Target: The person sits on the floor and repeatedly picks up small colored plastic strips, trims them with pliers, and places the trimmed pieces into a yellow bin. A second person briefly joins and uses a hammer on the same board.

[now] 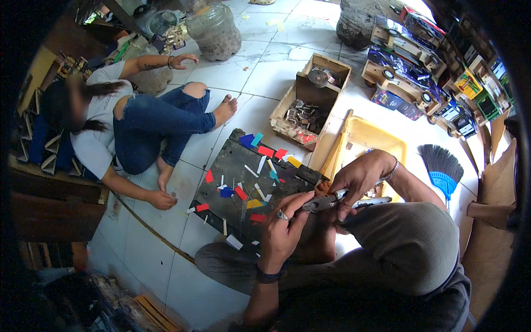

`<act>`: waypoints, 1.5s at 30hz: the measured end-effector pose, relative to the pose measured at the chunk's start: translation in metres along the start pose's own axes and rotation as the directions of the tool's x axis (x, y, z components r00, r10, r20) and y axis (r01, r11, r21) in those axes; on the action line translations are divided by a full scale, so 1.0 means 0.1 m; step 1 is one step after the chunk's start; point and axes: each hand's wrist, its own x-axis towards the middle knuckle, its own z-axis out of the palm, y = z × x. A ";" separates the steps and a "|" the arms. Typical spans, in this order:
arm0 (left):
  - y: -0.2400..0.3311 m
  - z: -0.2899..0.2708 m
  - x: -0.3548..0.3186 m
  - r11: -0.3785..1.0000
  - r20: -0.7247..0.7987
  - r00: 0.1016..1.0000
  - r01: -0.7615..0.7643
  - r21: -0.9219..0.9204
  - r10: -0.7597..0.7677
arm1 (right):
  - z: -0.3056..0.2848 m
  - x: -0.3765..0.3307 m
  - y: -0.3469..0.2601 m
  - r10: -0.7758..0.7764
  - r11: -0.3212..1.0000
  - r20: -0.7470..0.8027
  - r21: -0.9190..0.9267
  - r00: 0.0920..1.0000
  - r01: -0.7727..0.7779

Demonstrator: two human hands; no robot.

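Boxed toy cars (406,61) in blue and red packaging with wooden frames are stacked at upper right on the floor. Beyond them, smaller yellow and green boxes (475,88) line the right edge. An open cardboard box (332,62) stands mid-floor.

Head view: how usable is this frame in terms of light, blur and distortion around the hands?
Head view: even daylight, the left hand and right hand on the pliers sharp; mild glare on the white floor tiles at top; strong fisheye bending toward a black rim, so the toy trucks curve; the seated person's face is blurred out; lower left corner dark and soft.
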 end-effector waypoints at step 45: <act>0.36 -0.23 -0.06 0.753 -0.615 0.746 -0.245 -0.610 -0.255 | 0.08 0.21 -1.24 -0.628 0.161 -0.428 -0.888 0.650 -0.430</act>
